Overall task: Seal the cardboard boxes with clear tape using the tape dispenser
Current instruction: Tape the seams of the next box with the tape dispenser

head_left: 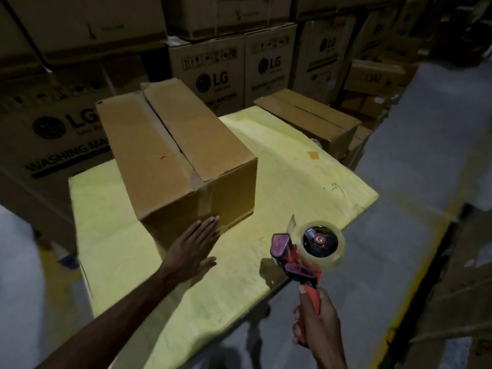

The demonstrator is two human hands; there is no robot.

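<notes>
A long brown cardboard box (170, 153) lies on the yellow table (279, 182), its top flaps closed along a centre seam. A strip of clear tape runs down its near end. My left hand (194, 246) presses flat with straight fingers against that near end. My right hand (315, 323) grips the orange handle of a tape dispenser (308, 251) loaded with a roll of clear tape. The dispenser hangs over the table's near right edge, apart from the box, with a loose tape end sticking up.
A second brown box (311, 121) sits at the table's far right corner. Stacks of large printed washing machine cartons (213, 73) stand behind and to the left. Grey floor with a yellow line (415, 262) runs along the right.
</notes>
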